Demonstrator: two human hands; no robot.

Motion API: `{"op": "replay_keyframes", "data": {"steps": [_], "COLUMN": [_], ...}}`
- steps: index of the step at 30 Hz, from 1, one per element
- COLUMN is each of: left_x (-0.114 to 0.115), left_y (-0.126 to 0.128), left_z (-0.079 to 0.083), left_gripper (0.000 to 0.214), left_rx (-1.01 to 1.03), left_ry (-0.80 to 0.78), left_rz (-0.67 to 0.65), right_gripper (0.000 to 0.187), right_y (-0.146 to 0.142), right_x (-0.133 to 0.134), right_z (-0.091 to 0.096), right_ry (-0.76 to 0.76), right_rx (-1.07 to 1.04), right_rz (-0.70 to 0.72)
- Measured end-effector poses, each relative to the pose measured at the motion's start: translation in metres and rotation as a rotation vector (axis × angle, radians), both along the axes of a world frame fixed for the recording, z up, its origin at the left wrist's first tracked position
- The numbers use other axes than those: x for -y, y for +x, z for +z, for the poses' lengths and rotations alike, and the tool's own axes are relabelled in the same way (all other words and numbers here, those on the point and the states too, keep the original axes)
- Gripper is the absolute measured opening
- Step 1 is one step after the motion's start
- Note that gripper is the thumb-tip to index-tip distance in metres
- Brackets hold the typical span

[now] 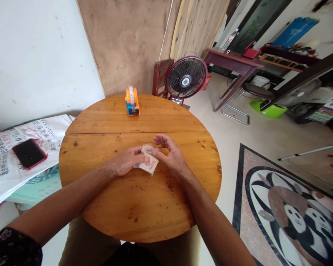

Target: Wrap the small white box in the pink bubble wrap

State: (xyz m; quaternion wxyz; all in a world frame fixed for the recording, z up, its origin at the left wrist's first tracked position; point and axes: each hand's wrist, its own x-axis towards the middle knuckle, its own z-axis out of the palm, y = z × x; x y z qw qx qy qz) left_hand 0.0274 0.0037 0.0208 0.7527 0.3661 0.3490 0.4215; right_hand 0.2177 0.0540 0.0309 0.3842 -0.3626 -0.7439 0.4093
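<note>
A small white packet (150, 165) with red print, wrapped in clear film, lies near the middle of a round wooden table (138, 207). My left hand (127, 160) grips its left side with curled fingers. My right hand (170, 153) pinches the clear film at the packet's top right, its other fingers raised and slightly spread. An orange and blue tape dispenser (132, 101) stands at the far edge of the table, well away from both hands.
A black phone in a red case (29, 153) lies on a printed white sack (5, 166) to the left. Behind the table stand a floor fan (186, 78) and a wooden chair (161, 75). A dark desk (233, 61) and a panda floor mat (294, 218) are at right.
</note>
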Motion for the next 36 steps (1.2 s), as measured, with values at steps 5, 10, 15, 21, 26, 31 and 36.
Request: {"op": "replay_keyframes", "data": {"steps": [5, 10, 15, 21, 26, 31, 36], "left_x": [0.002, 0.002, 0.002, 0.003, 0.003, 0.002, 0.001], "left_y": [0.0, -0.001, -0.001, 0.0, -0.001, -0.001, 0.0], "left_z": [0.001, -0.001, -0.002, -0.001, -0.001, 0.003, 0.004], "left_gripper": [0.041, 0.04, 0.037, 0.044, 0.046, 0.047, 0.045], "left_rx": [-0.067, -0.125, -0.124, -0.116, -0.118, -0.082, -0.03], "left_ry": [0.062, 0.097, 0.09, 0.081, 0.071, 0.047, 0.007], "left_rz": [-0.047, -0.063, -0.066, -0.069, -0.072, -0.055, -0.039], "right_gripper": [0.047, 0.036, 0.017, 0.024, 0.017, 0.012, 0.014], "right_y": [0.0, -0.006, -0.01, -0.009, -0.009, -0.008, -0.008], "right_x": [-0.002, 0.003, 0.006, -0.002, -0.002, 0.0, 0.001], "right_z": [0.002, 0.006, 0.005, -0.007, -0.003, 0.003, 0.004], "right_ry": [-0.017, 0.033, 0.116, -0.032, -0.073, -0.194, -0.273], "right_rx": [0.074, 0.085, 0.029, -0.097, -0.154, -0.289, -0.336], "right_rz": [0.067, -0.033, -0.178, -0.235, -0.203, -0.166, -0.167]}}
